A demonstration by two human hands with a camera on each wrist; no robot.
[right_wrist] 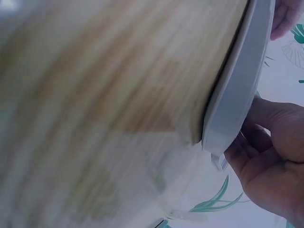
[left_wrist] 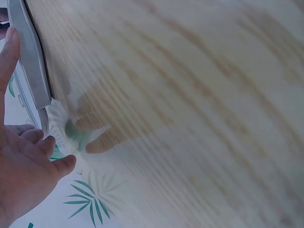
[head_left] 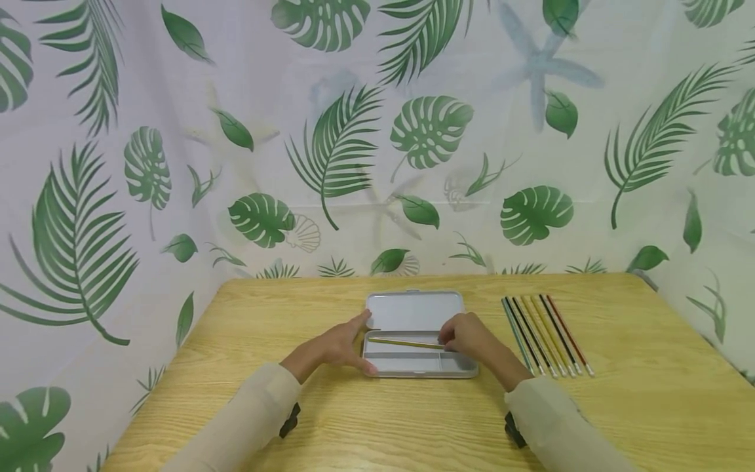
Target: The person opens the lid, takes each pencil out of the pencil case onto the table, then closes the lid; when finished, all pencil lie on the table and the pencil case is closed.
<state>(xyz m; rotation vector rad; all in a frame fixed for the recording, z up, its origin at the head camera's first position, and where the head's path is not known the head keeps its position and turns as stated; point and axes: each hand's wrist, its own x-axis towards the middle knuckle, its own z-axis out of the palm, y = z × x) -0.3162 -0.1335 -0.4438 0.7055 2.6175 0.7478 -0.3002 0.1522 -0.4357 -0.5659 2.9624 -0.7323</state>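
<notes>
A pale grey pencil case (head_left: 407,364) lies open on the table, its lid (head_left: 415,311) folded back away from the person. Inside, a yellow pencil (head_left: 404,342) lies lengthwise in the long rear compartment. My right hand (head_left: 468,337) pinches its right end, bent fingers reaching down into the case. In the right wrist view that hand (right_wrist: 275,152) is beside the case's wall (right_wrist: 237,85), which hides the fingertips. At the left end, my left hand (head_left: 339,344) is spread, its thumb on the front corner and fingers by the lid. The left wrist view shows its thumb (left_wrist: 10,52) against the case's side.
Right of the case, several pencils (head_left: 545,334) lie side by side in a row, green, black, yellow and red, white ends toward the person. The wooden table (head_left: 377,419) meets a leaf-patterned cloth (head_left: 366,236) at its back edge and sides.
</notes>
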